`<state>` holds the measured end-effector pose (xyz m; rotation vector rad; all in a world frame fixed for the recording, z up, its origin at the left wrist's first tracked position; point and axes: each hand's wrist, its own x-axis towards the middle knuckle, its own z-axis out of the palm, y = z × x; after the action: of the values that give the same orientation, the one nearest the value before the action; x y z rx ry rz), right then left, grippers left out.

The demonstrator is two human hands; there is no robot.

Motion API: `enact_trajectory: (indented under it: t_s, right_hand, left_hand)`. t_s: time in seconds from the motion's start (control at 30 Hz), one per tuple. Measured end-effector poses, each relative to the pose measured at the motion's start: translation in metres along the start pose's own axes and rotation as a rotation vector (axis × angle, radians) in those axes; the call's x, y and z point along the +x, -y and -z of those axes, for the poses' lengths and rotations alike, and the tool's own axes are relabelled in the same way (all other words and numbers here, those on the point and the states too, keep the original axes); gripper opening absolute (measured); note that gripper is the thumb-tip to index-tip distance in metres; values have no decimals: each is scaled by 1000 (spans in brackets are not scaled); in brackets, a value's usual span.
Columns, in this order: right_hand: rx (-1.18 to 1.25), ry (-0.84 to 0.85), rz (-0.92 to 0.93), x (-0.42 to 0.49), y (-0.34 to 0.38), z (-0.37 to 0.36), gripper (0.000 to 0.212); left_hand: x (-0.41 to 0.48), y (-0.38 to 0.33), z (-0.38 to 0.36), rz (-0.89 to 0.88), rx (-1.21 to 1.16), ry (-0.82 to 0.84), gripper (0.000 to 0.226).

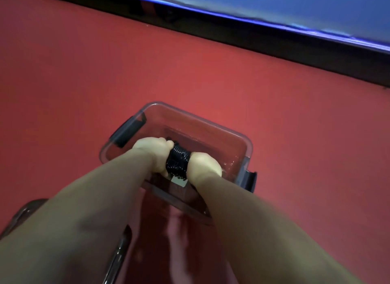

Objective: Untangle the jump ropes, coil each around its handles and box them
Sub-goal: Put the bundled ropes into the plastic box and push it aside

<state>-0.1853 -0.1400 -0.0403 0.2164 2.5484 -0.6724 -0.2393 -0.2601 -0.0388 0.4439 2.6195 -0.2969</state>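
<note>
Boxing step. Left hand [152, 151] and right hand [203, 165] each curl tight round an end of the coiled black jump rope [177, 161], held low inside the clear latch box [211, 125] at frame centre. What looks like its lid [118, 256] lies at 7 o'clock. Next, probably: seat the bundle on the box floor and let go without loosening the coils.

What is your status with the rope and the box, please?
Left hand and right hand both grip the coiled black rope. Bundle low inside the open clear box. Nothing seen blocking.
</note>
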Motion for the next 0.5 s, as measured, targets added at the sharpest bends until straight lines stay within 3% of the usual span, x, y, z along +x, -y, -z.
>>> enact_trajectory:
  t_s: [0.3,0.5]
  right_hand:
    - [-158,-83,98,-22,2,10,39]
    - [-448,-269,253,-64,-14,34,80]
  left_hand:
    - [-8,-2,13,7,28,25,72]
    - [-57,-11,47,18,117,-30,112]
